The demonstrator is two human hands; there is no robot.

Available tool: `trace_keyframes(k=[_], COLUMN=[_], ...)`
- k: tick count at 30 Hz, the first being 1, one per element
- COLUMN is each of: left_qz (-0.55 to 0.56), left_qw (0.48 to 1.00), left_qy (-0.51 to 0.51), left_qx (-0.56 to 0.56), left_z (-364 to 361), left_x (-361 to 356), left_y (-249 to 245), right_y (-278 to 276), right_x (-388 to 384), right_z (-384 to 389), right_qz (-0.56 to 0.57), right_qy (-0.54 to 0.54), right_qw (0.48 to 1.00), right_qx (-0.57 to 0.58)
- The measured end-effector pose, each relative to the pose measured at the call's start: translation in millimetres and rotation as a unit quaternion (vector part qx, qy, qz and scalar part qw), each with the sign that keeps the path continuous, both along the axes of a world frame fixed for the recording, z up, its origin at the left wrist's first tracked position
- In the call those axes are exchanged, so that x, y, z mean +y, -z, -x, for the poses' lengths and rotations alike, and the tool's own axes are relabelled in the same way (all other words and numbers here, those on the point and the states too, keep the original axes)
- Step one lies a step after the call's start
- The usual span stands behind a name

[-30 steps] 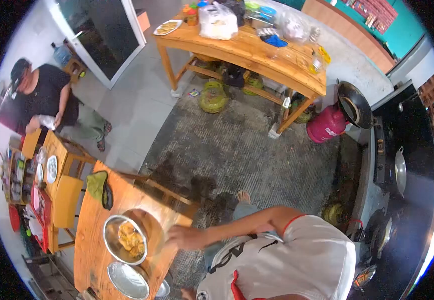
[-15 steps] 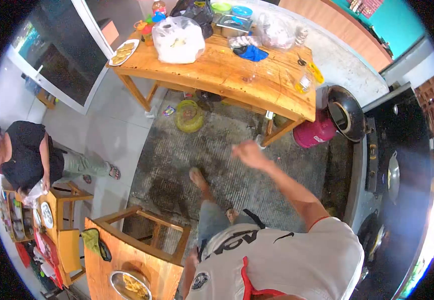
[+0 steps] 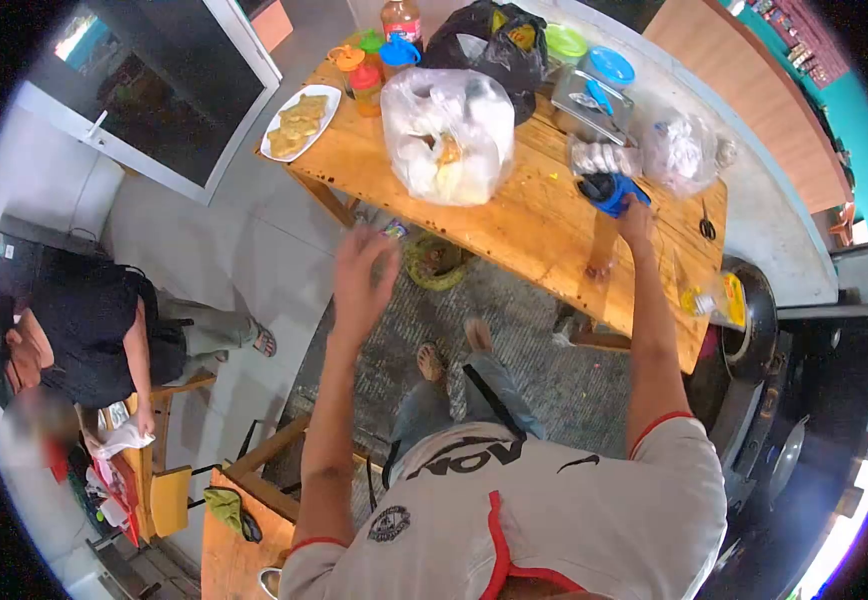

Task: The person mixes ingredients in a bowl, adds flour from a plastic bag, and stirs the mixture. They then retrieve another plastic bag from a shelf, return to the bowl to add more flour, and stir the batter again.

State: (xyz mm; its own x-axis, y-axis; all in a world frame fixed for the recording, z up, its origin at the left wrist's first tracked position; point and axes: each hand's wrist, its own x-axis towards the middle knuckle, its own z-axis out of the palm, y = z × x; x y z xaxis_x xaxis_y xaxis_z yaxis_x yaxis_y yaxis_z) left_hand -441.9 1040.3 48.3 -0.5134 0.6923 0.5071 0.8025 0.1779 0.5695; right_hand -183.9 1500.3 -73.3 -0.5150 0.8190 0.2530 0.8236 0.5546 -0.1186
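My right hand (image 3: 637, 222) reaches over the wooden table (image 3: 544, 225) and grips the near edge of a blue and black cloth piece (image 3: 614, 196). The cloth still lies at the tabletop, and my fingertips are partly hidden against it. My left hand (image 3: 364, 280) hangs in the air before the table's front edge, fingers apart and curved, with nothing in it. Nearest to it on the table is a white plastic bag (image 3: 449, 135) with something pale and orange-brown inside. Beside the cloth lie a clear plastic bag (image 3: 676, 150) and a metal container (image 3: 594, 105).
A plate of flat fried food (image 3: 301, 122), sauce bottles (image 3: 365, 88) and a black bag (image 3: 489, 45) stand at the back left. Scissors (image 3: 707, 220) and an oil pouch (image 3: 719, 298) lie right. Another person (image 3: 84, 325) stands left. A wok (image 3: 751, 320) is at right.
I have come closer to the table. My right hand has moved forward onto the blue and black cloth, and my left hand has risen into view. The other person's hands have moved.
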Motion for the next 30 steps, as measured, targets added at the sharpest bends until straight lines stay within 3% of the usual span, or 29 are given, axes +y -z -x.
trace_keyframes(k=[1, 2, 3, 4, 5, 6, 8, 9, 10, 13, 16, 17, 20, 26, 28, 30], left_qz=[-0.034, -0.004, 0.028, 0.077, 0.130, 0.184, 0.206, 0.215, 0.240, 0.171, 0.094, 0.063, -0.006, -0.078, -0.077, -0.109], left_qw=[0.997, 0.995, 0.992, 0.988, 0.981, 0.971, 0.967, 0.963, 0.952, 0.968, 0.959, 0.961, 0.963, 0.952, 0.942, 0.945], left_qy=[-0.017, -0.007, 0.001, -0.013, -0.020, -0.021, -0.083, -0.113, -0.136, -0.177, -0.241, -0.243, -0.248, -0.248, -0.248, -0.260], left_qx=[0.065, 0.096, 0.123, 0.134, 0.144, 0.153, 0.127, 0.116, 0.132, 0.050, -0.116, -0.112, -0.108, -0.160, -0.211, -0.164], left_z=[8.2, 20.8, 31.6, 44.6, 54.9, 57.9, 66.7, 73.2, 77.1, 88.1, 87.8, 86.6, 77.0, 70.1, 66.9, 63.6], left_x=[34.1, 62.9, 84.6, 103.7, 119.2, 128.6, 139.1, 142.0, 140.6, 130.8, 126.6, 125.7, 127.5, 125.7, 125.3, 126.2], left_y=[-25.6, -44.4, -51.1, -49.0, -46.1, -42.2, -26.0, -17.6, -14.0, -13.4, -20.2, -21.2, -30.3, -40.0, -43.6, -43.1], right_y=[-29.3, -79.4, -108.7, -133.1, -153.6, -183.2, -196.7, -189.3, -197.5, -166.9, -179.1, -185.7, -196.8, -160.7, -141.2, -130.0], right_x=[-19.3, -56.7, -82.3, -100.0, -123.4, -148.9, -175.3, -181.8, -189.3, -165.0, -142.5, -140.9, -139.3, -153.2, -162.3, -175.2], right_z=[7.7, 29.0, 49.3, 77.8, 108.2, 134.5, 185.2, 207.9, 230.0, 247.8, 235.1, 228.7, 216.6, 259.7, 280.1, 290.5], right_qz=[-0.049, -0.092, -0.026, 0.041, 0.077, 0.034, 0.055, 0.088, 0.023, -0.001, 0.081, 0.112, 0.202, 0.109, 0.063, 0.010], right_qy=[0.009, 0.013, -0.059, -0.124, -0.238, -0.369, -0.547, -0.615, -0.667, -0.638, -0.516, -0.467, -0.482, -0.608, -0.606, -0.606], right_qw=[0.997, 0.996, 0.989, 0.951, 0.903, 0.872, 0.806, 0.746, 0.715, 0.766, 0.843, 0.858, 0.839, 0.781, 0.788, 0.792], right_qx=[-0.050, -0.006, 0.135, 0.280, 0.350, 0.319, 0.220, 0.240, 0.208, 0.077, -0.129, -0.180, -0.154, 0.089, 0.090, 0.066])
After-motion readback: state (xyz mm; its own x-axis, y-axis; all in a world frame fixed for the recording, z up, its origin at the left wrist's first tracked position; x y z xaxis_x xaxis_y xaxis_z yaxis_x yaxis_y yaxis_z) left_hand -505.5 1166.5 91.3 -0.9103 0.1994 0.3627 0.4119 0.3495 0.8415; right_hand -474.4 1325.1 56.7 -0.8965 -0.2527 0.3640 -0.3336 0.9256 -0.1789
